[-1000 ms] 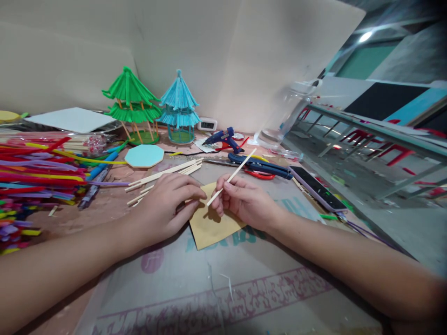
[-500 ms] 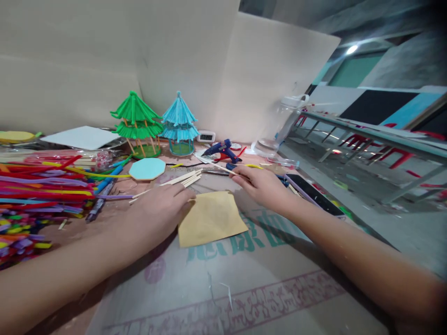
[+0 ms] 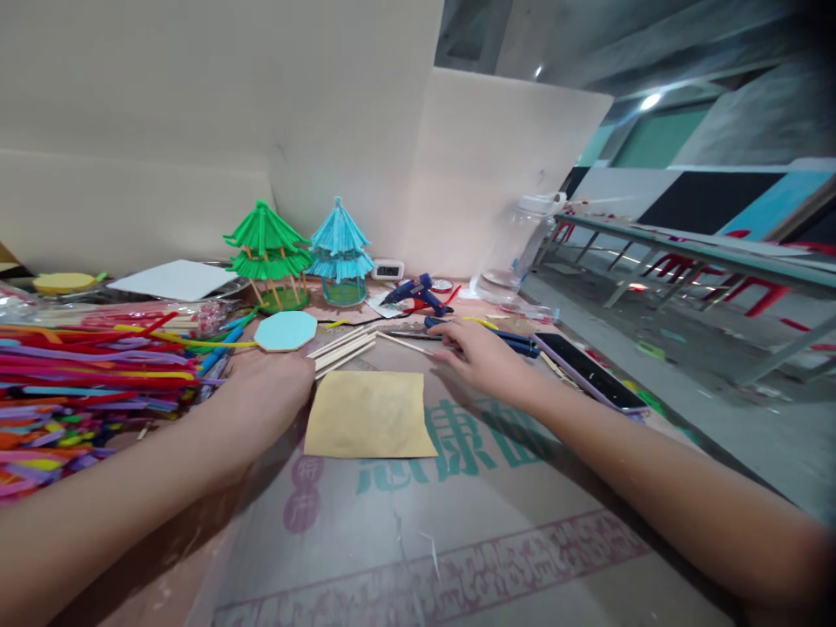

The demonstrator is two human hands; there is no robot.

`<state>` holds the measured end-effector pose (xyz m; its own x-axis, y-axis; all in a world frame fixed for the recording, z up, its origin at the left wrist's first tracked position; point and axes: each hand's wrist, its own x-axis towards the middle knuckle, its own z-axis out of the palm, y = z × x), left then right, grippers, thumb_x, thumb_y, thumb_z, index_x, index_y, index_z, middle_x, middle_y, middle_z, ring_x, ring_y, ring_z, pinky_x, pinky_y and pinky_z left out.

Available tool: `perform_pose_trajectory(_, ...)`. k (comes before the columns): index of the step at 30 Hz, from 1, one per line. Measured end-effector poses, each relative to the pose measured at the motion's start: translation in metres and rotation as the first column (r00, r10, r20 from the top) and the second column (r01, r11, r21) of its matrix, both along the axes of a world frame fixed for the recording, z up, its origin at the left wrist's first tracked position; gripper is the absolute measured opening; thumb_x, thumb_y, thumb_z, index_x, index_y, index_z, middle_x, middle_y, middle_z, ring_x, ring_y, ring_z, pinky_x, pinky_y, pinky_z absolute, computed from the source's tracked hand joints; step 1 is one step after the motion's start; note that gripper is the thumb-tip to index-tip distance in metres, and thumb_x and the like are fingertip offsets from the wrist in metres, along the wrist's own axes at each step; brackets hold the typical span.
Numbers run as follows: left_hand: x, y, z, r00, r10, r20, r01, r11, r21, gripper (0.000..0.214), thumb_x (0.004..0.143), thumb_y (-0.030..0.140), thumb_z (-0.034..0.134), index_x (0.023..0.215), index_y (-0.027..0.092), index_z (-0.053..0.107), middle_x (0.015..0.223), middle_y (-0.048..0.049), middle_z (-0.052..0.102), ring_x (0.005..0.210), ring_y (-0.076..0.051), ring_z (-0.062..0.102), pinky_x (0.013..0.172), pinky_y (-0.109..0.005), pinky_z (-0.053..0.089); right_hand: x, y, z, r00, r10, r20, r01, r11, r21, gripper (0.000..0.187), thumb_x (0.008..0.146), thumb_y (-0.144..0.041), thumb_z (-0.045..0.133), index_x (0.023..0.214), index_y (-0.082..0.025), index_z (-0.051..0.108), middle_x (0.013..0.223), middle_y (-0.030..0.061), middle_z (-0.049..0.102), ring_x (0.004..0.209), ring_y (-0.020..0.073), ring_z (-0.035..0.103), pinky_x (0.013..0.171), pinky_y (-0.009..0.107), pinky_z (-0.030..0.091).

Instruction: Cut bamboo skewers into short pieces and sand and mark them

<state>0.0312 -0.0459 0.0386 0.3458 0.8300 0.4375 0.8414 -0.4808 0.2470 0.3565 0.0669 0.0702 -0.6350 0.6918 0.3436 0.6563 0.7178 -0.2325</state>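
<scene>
My left hand (image 3: 274, 392) is curled over the near ends of a small bundle of pale wooden sticks (image 3: 346, 350); its fingertips are hidden. My right hand (image 3: 480, 357) is low over the table, thumb and forefinger parted. A single wooden stick (image 3: 401, 343) slants from the bundle towards its thumb. The forefinger is close to the blue handle (image 3: 432, 323) of a metal tool. Between and in front of my hands, a yellowish piece of paper (image 3: 369, 416) lies flat. Behind the sticks rests a light-blue octagonal disc (image 3: 286, 332).
Colourful pipe cleaners (image 3: 84, 374) are heaped at left. A green pagoda model (image 3: 267, 252) and a blue one (image 3: 340, 248) stand at the back, near a glue gun (image 3: 418, 294), small digital clock (image 3: 387, 270) and clear water jug (image 3: 515, 248). A phone (image 3: 591, 370) lies at right.
My left hand has moved left, off the paper's edge, and the paper has shifted left. The stick at my right fingers has come down beside the bundle. The view has tilted slightly.
</scene>
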Motion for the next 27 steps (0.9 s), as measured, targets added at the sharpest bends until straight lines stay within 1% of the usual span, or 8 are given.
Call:
perform_pose_trajectory(4,0.004,-0.002,0.03,0.97,0.119,-0.213,-0.12,0.993,0.009,0.02,0.084,0.03,0.062,0.067,0.02,0.057,0.064,-0.0042,0.057,0.06,-0.024,0.06,0.061,-0.035,0.041,-0.008,-0.015,0.013,0.981,0.038,-0.193,-0.051,0.997,-0.063,0.017,0.094,-0.024,0.057,0.101,-0.015,0.069,0.099,0.0111,0.07,0.089,0.0236,0.062,0.081,0.038,0.047)
perform_pose_trajectory(7,0.026,-0.008,0.052,0.909,0.284,-0.306,-0.276,0.959,0.069,0.015,0.09,0.028,0.047,0.092,0.02,0.06,0.066,-0.0051,0.059,0.053,-0.022,0.054,0.052,-0.031,0.033,-0.017,-0.037,0.017,0.931,0.079,-0.355,-0.167,0.96,-0.227,0.02,0.094,-0.03,0.058,0.105,-0.018,0.07,0.094,0.0076,0.071,0.086,0.0217,0.063,0.077,0.036,0.048)
perform_pose_trajectory(9,0.046,-0.015,0.056,0.913,0.306,-0.27,-0.307,0.951,0.039,0.023,0.095,0.031,0.041,0.104,0.02,0.059,0.061,-0.0019,0.058,0.049,-0.021,0.053,0.05,-0.029,0.029,-0.023,-0.054,0.016,0.882,0.094,-0.463,-0.294,0.877,-0.381,0.03,0.092,-0.033,0.062,0.119,-0.02,0.067,0.092,0.0053,0.071,0.085,0.0202,0.065,0.077,0.035,0.049)
perform_pose_trajectory(12,0.067,-0.025,0.049,0.976,0.093,-0.199,-0.11,0.991,-0.078,0.02,0.097,0.03,0.042,0.099,0.024,0.061,0.065,0.0008,0.064,0.054,-0.018,0.058,0.052,-0.026,0.033,-0.029,-0.074,0.011,0.787,0.104,-0.608,-0.502,0.681,-0.534,0.033,0.094,-0.039,0.062,0.121,-0.021,0.066,0.09,0.0043,0.07,0.084,0.0181,0.066,0.078,0.033,0.052)
perform_pose_trajectory(14,0.07,-0.026,0.045,0.987,-0.034,-0.159,0.014,0.992,-0.123,0.022,0.1,0.031,0.042,0.1,0.027,0.063,0.074,0.0015,0.069,0.06,-0.016,0.061,0.055,-0.026,0.037,-0.03,-0.079,0.009,0.71,0.055,-0.702,-0.584,0.603,-0.543,0.031,0.096,-0.046,0.059,0.107,-0.019,0.07,0.083,0.0039,0.07,0.078,0.0159,0.065,0.075,0.03,0.052)
perform_pose_trajectory(19,0.047,-0.004,0.045,0.978,-0.156,-0.139,0.147,0.986,-0.075,0.027,0.098,0.032,0.046,0.102,0.025,0.072,0.102,-0.0058,0.073,0.089,-0.021,0.066,0.072,-0.03,0.049,-0.028,-0.065,0.007,0.474,-0.286,-0.833,-0.594,0.595,-0.542,0.036,0.092,-0.051,0.063,0.078,-0.018,0.065,0.056,-0.0011,0.062,0.051,0.0095,0.053,0.05,0.02,0.04)
perform_pose_trajectory(24,0.039,0.008,0.029,0.907,-0.386,-0.167,0.33,0.9,-0.283,0.035,0.094,0.03,0.06,0.128,0.03,0.067,0.139,-0.0086,0.06,0.122,-0.027,0.06,0.1,-0.039,0.049,-0.027,-0.055,0.001,0.495,-0.408,-0.767,-0.585,0.497,-0.641,0.039,0.087,-0.056,0.067,0.074,-0.019,0.062,0.05,-0.0009,0.06,0.043,0.01,0.047,0.042,0.02,0.034)
perform_pose_trajectory(27,0.049,0.003,0.017,0.927,-0.353,-0.131,0.303,0.906,-0.295,0.041,0.095,0.04,0.06,0.135,0.029,0.063,0.142,-0.0101,0.058,0.126,-0.027,0.057,0.105,-0.041,0.048,-0.028,-0.056,-0.003,0.518,-0.369,-0.772,-0.551,0.546,-0.631,0.039,0.088,-0.057,0.065,0.076,-0.02,0.061,0.051,-0.0017,0.06,0.044,0.0099,0.046,0.044,0.021,0.034)
